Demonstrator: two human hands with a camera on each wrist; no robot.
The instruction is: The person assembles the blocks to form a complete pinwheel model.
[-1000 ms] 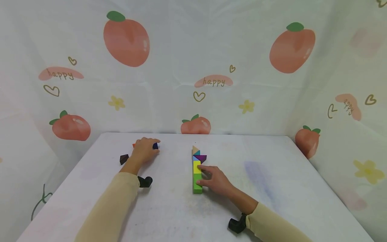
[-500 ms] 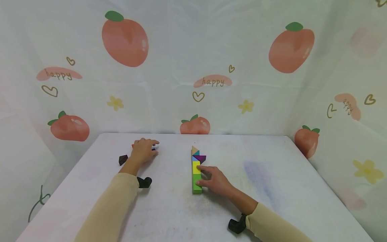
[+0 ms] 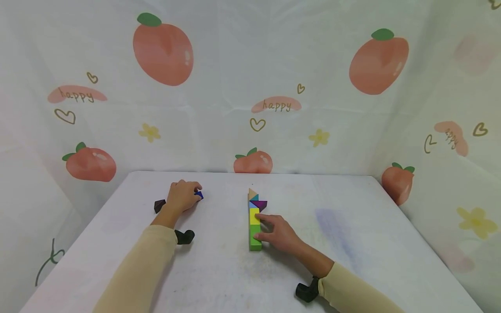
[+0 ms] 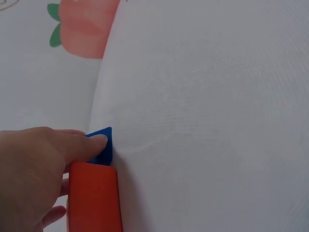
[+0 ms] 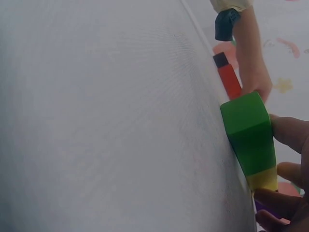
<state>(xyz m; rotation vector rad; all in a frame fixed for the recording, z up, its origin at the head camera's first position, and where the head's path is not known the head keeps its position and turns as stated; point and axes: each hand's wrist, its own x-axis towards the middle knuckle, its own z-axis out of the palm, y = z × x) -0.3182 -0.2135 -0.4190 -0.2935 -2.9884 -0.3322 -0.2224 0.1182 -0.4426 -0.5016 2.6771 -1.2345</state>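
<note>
My left hand (image 3: 183, 195), at the back left of the table, pinches a small blue block (image 3: 199, 195). In the left wrist view its thumb lies over the blue block (image 4: 103, 153), right by one end of an orange-red block (image 4: 94, 198). That orange-red block is hidden under the hand in the head view. My right hand (image 3: 279, 232) rests against a row of blocks at mid-table, fingertips on the yellow block (image 3: 255, 216) and the green block (image 3: 255, 239). Beyond the yellow one lie a light blue triangle (image 3: 252, 204), a purple block (image 3: 260, 204), a teal triangle (image 3: 255, 198) and a wood-coloured triangle (image 3: 252, 192).
A dark block (image 3: 159, 206) lies left of my left hand; it shows near the red block (image 5: 229, 82) in the right wrist view. The white table (image 3: 219, 269) backs onto a fabric wall (image 3: 219, 65) printed with peaches. Black wrist mounts (image 3: 307, 290) stick out beside both cuffs.
My left hand has shifted slightly left, and the blue block has turned and come a little nearer. The orange corner beside that hand is now covered. My right hand stays on the row.
</note>
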